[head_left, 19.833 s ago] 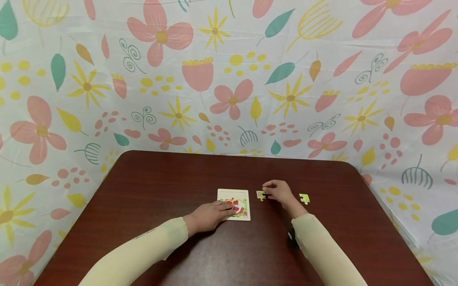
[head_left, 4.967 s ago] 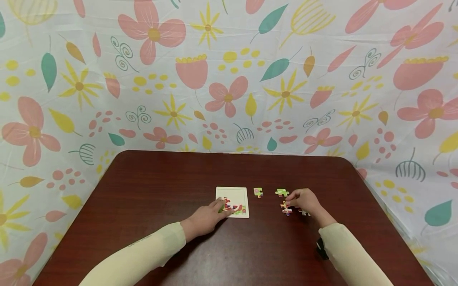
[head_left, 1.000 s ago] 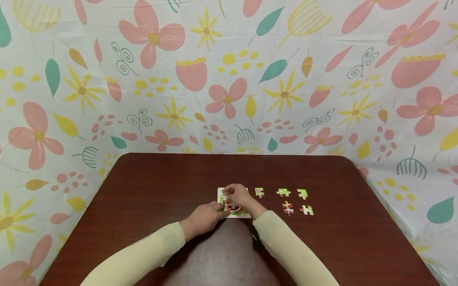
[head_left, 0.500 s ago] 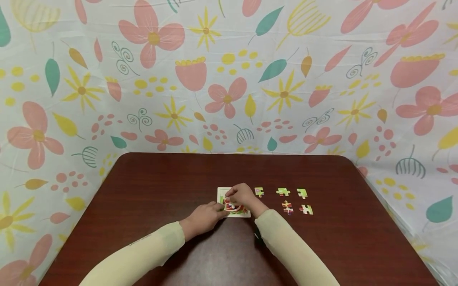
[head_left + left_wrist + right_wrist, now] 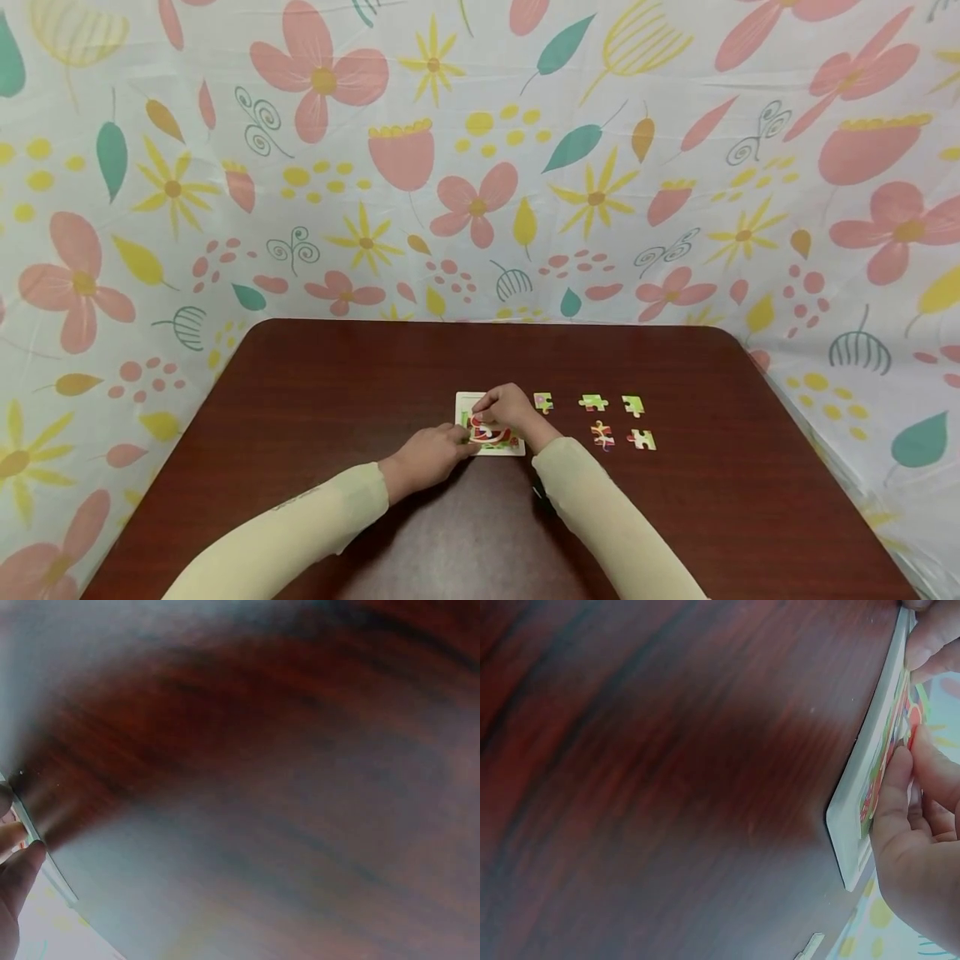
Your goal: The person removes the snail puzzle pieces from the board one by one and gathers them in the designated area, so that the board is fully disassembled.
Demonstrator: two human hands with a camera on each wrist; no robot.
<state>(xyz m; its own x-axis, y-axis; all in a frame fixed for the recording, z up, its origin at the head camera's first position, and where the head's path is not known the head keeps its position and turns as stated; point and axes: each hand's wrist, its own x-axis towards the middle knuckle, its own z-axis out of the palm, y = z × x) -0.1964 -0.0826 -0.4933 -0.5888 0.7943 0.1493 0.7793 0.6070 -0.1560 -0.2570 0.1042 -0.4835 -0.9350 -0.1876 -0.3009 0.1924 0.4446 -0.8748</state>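
A jigsaw puzzle tray (image 5: 517, 451) with a pale frame lies on the table, its red and green picture partly covered by both hands. My left hand (image 5: 427, 458) rests at the tray's left side, fingertips touching the frame; in the left wrist view, its fingers (image 5: 22, 874) lie along the edge. Above the tray's middle, my right hand (image 5: 512, 412) pinches a puzzle piece (image 5: 913, 716) showing red between thumb and forefinger. That piece is mostly hidden by the fingers in the head view, and whether it sits flat in the picture I cannot tell.
Several loose puzzle pieces lie right of the tray: a green piece with a pink spot (image 5: 543, 402), two green ones (image 5: 593, 403) (image 5: 633, 406), a red and yellow one (image 5: 602, 435) and a green and white one (image 5: 642, 440). A floral cloth (image 5: 480, 167) hangs behind the brown table (image 5: 360, 358).
Five seconds ago my right hand was among the loose pieces; now it is over the tray. In the last second it shifted slightly right and lower. My left hand stays at the tray.
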